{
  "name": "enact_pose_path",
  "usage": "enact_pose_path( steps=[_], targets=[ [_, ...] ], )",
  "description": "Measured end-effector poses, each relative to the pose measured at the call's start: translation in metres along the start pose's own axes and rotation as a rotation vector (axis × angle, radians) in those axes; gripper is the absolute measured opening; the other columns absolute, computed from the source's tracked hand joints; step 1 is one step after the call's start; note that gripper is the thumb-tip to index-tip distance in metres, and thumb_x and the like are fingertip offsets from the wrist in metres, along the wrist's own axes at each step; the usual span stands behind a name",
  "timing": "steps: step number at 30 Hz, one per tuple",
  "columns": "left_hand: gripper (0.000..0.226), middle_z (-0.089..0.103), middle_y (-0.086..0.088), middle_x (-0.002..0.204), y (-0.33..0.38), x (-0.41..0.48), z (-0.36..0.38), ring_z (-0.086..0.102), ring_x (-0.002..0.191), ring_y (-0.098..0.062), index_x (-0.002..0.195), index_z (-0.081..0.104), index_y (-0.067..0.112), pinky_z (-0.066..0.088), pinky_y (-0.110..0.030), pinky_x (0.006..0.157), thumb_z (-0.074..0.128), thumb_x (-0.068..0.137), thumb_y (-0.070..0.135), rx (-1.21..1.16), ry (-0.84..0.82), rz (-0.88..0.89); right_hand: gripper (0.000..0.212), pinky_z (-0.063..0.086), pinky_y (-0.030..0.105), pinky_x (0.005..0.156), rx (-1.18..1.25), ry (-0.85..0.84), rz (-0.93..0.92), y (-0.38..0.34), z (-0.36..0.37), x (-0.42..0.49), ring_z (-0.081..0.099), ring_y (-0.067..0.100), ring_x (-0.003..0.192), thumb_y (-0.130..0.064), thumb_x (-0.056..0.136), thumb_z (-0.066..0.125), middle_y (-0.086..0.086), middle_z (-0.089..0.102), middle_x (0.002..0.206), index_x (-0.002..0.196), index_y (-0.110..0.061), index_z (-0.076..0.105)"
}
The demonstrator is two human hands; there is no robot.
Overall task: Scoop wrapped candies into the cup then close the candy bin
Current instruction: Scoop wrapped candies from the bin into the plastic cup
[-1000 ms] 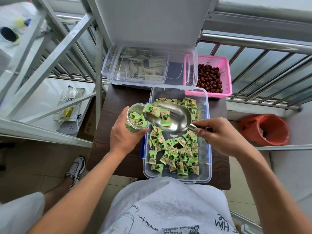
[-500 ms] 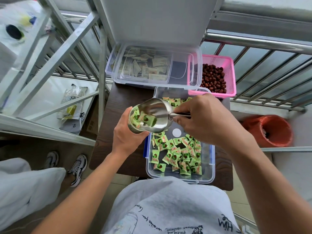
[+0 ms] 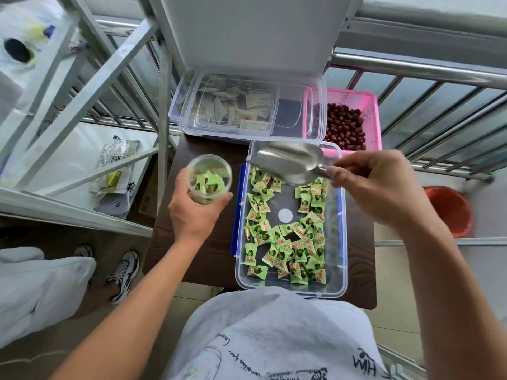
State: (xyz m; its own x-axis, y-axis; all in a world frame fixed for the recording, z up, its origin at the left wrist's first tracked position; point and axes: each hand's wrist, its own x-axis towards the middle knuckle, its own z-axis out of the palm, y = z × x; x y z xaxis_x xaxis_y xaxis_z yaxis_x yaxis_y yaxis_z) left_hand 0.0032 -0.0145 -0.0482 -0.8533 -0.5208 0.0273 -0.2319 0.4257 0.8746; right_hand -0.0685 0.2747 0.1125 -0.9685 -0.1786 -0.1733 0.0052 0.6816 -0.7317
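Observation:
A clear plastic candy bin point(image 3: 341, 242) lies open on a small dark table point(image 3: 208, 259), holding many green wrapped candies point(image 3: 288, 250). My left hand point(image 3: 193, 212) grips a clear cup point(image 3: 209, 178) to the left of the bin; green candies fill the cup. My right hand point(image 3: 375, 190) holds the handle of a metal scoop point(image 3: 288, 161), which hangs empty over the far end of the bin. The bin's white lid point(image 3: 247, 31) stands raised at the back.
A second clear container point(image 3: 247, 105) with pale packets sits behind the bin. A pink basket point(image 3: 354, 119) of red dates is at the back right. Metal railings surround the table. An orange bucket point(image 3: 450, 209) stands on the right. Someone's shoes point(image 3: 123, 272) are on the left.
The scoop tipped its candies into the cup, then swung back right over the bin, now empty. The cup moved slightly left, away from the bin.

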Motion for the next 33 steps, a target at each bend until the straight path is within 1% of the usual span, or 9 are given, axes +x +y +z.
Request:
enact_pose_path(
  steps=[2,5,8,10,14,18,23,27,33],
  targets=[
    [0.088,0.067,0.006,0.124,-0.001,0.006,-0.001,0.069,0.107,-0.012,0.135,0.055,0.026,0.060,-0.034,0.088,0.093,0.062,0.058,0.000,0.022,-0.035,0.019,0.041,0.023,0.045,-0.136,-0.066,0.140,0.029,0.007,0.007,0.053,0.006,0.049,-0.032,0.094,0.067,0.006,0.074,0.078,0.096,-0.017,0.078],
    [0.090,0.068,0.006,0.124,-0.002,0.008,-0.001,0.071,0.106,-0.016,0.132,0.058,0.025,0.060,-0.039,0.093,0.085,0.061,0.073,-0.035,0.133,-0.116,0.025,0.055,0.032,0.063,-0.236,-0.185,0.284,0.065,0.023,0.009,0.067,0.017,0.065,-0.038,0.095,0.066,0.005,0.074,0.080,0.098,-0.017,0.078],
    [0.086,0.066,0.008,0.121,-0.005,0.005,-0.002,0.068,0.107,-0.014,0.134,0.059,0.022,0.056,-0.025,0.093,0.088,0.064,0.062,0.030,0.135,-0.091,0.026,0.055,0.035,0.071,-0.243,-0.247,0.355,0.089,0.040,0.004,0.069,0.023,0.076,-0.039,0.095,0.065,0.005,0.074,0.079,0.095,-0.017,0.078],
    [0.086,0.064,0.007,0.127,-0.005,0.003,-0.005,0.066,0.112,-0.015,0.138,0.056,0.022,0.054,-0.019,0.090,0.091,0.067,0.055,0.025,0.136,-0.075,0.027,0.053,0.034,0.069,-0.241,-0.266,0.368,0.095,0.049,0.001,0.068,0.024,0.076,-0.038,0.096,0.064,0.006,0.074,0.077,0.094,-0.016,0.079],
    [0.094,0.066,0.004,0.128,-0.007,-0.004,-0.007,0.067,0.113,-0.016,0.143,0.051,0.025,0.059,-0.034,0.092,0.087,0.065,0.063,0.043,0.064,-0.002,0.023,0.045,0.029,0.056,-0.251,-0.295,0.375,0.098,0.067,-0.003,0.061,0.019,0.063,-0.036,0.098,0.061,0.006,0.071,0.075,0.092,-0.018,0.075],
    [0.088,0.064,0.010,0.119,-0.003,-0.005,-0.007,0.067,0.105,-0.017,0.141,0.052,0.024,0.060,-0.039,0.090,0.093,0.067,0.049,0.162,-0.027,0.115,0.028,0.041,0.029,0.050,-0.303,-0.290,0.337,0.095,0.086,-0.005,0.060,0.018,0.058,-0.035,0.098,0.058,0.004,0.067,0.068,0.086,-0.014,0.073],
    [0.093,0.068,0.006,0.123,-0.003,-0.008,-0.002,0.070,0.106,-0.019,0.142,0.050,0.028,0.061,-0.044,0.091,0.088,0.064,0.063,0.165,-0.140,0.129,0.027,0.044,0.028,0.049,-0.355,-0.293,0.324,0.092,0.108,-0.003,0.060,0.024,0.056,-0.022,0.095,0.052,0.010,0.066,0.065,0.082,-0.007,0.069],
    [0.088,0.065,0.013,0.121,-0.001,-0.013,0.006,0.069,0.107,-0.017,0.140,0.049,0.030,0.060,-0.042,0.093,0.092,0.067,0.052,0.136,-0.129,0.144,0.026,0.030,0.023,0.044,-0.436,-0.254,0.291,0.085,0.120,0.000,0.050,0.015,0.052,-0.022,0.096,0.051,0.003,0.055,0.060,0.081,-0.008,0.067],
    [0.094,0.067,0.005,0.125,-0.005,-0.011,0.010,0.068,0.110,-0.018,0.144,0.050,0.023,0.060,-0.043,0.094,0.088,0.066,0.058,0.134,-0.115,0.104,0.023,0.044,0.029,0.055,-0.468,-0.208,0.251,0.076,0.135,0.009,0.053,0.021,0.052,-0.016,0.091,0.051,0.008,0.061,0.065,0.080,-0.005,0.067]
  ],
)
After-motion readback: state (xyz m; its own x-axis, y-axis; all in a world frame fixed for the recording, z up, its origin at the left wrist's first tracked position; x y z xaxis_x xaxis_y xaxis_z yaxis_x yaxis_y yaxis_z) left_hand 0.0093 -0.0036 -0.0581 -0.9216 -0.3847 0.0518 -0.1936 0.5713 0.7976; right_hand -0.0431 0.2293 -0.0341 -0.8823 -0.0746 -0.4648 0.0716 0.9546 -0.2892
